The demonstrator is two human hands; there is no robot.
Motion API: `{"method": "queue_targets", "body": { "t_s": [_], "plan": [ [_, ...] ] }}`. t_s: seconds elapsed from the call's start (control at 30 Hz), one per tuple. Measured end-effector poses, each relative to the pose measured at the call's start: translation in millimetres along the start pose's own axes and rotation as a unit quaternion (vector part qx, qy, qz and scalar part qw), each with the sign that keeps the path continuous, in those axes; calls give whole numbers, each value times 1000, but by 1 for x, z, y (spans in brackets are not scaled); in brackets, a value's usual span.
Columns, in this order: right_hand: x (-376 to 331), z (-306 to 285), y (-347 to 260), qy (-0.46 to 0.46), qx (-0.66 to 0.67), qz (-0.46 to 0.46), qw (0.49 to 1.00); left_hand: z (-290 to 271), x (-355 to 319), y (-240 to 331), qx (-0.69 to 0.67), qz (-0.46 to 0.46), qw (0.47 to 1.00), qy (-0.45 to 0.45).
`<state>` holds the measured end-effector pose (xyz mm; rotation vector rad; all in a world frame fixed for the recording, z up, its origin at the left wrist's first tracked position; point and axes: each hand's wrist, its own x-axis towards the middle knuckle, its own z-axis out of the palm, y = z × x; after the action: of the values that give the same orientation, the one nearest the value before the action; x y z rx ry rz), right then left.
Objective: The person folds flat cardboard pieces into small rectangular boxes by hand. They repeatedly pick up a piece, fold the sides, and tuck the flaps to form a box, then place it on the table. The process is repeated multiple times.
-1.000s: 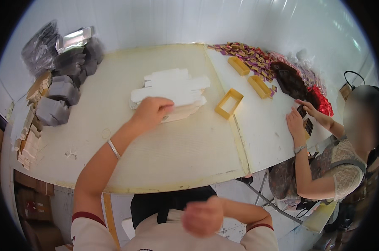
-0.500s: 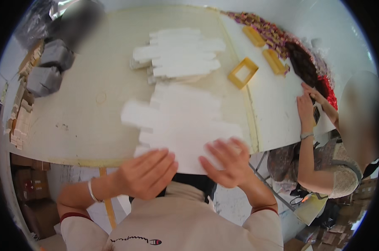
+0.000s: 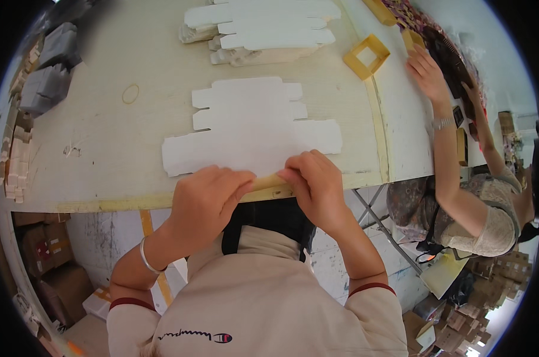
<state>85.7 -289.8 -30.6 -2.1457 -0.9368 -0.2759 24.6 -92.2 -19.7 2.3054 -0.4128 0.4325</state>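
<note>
A flat white die-cut cardboard box blank [image 3: 251, 128] lies on the pale table [image 3: 102, 137], its near edge at the table's front rim. My left hand [image 3: 207, 199] and my right hand [image 3: 314, 181] both press down on that near edge, fingers curled over it, a short gap between them. A stack of the same white blanks [image 3: 263, 30] lies farther back on the table.
A rubber band [image 3: 130, 93] lies left of the blank. Grey folded boxes [image 3: 46, 83] sit at the left edge. A yellow square frame [image 3: 366, 55] lies at the back right, where another person's hand [image 3: 427, 74] reaches onto the adjoining table. Cardboard cartons [image 3: 49, 262] stand below.
One second ago my left hand reached to the stack. Then both hands carried one blank toward me. Now it lies flat at the front edge with both hands pressing on it.
</note>
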Motion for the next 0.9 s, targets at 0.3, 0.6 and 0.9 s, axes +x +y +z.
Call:
{"method": "queue_targets", "body": {
  "t_s": [0.3,0.6,0.9],
  "plan": [
    [-12,-4,2,7,-153,-72,986,7,12,-4,176,33,984,22],
    [-32,-2,-4,-52,-192,-195,960,5,-21,3,188,128,973,-47],
    [7,-7,-14,-182,-73,-62,979,-4,6,-4,80,47,993,-68]
  ]
}}
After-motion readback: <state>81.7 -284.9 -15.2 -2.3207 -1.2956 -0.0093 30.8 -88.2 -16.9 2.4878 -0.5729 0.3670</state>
